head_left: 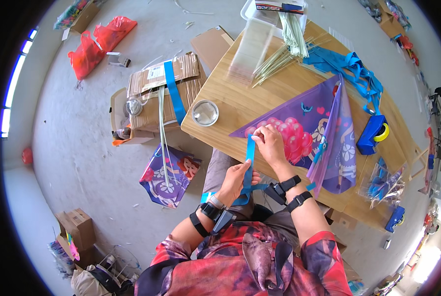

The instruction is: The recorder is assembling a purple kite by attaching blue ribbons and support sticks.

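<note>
A blue ribbon (pixel 249 160) stretches between my two hands above the near edge of the wooden table. My left hand (pixel 236 178) is closed around its middle, and the lower part hangs in folds over my lap. Its upper end is pinched between the thumb and fingers of my right hand (pixel 270 144). Just beyond that hand lies a purple printed sheet (pixel 292 126) with pink balloons on it, resembling a kite sail. The sheet's right part is folded over and droops toward the near side of the table.
On the table (pixel 225 91) are a round clear container (pixel 205 113), thin pale sticks (pixel 275 64), clear plastic sleeves (pixel 252 47), tangled blue ribbons (pixel 351 71) and a blue tape dispenser (pixel 372 134). Left stand a cardboard box (pixel 191 74) and another purple sheet (pixel 163 185); red bags (pixel 87 54) lie on the floor.
</note>
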`<act>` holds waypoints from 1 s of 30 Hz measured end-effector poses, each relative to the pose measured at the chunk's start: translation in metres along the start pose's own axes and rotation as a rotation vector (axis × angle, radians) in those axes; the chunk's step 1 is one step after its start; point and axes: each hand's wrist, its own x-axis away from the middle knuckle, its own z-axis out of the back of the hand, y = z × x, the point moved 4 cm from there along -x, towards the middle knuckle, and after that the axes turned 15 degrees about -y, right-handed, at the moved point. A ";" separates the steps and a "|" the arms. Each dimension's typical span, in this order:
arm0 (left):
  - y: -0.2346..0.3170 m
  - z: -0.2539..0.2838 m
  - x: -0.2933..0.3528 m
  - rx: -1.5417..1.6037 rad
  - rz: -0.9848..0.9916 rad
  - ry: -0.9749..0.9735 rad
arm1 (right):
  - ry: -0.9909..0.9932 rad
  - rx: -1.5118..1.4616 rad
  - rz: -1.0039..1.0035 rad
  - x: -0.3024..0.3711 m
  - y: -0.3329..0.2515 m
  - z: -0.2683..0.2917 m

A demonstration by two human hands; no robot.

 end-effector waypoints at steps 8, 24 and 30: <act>0.012 -0.003 -0.017 0.085 -0.495 0.223 | 0.004 -0.049 -0.068 0.001 0.006 -0.006; 0.028 0.006 -0.050 -0.093 -0.675 0.508 | 0.117 -0.106 -0.044 -0.004 0.018 -0.014; 0.026 0.018 -0.052 -0.082 -0.613 0.526 | 0.100 -0.077 -0.025 -0.003 0.010 -0.011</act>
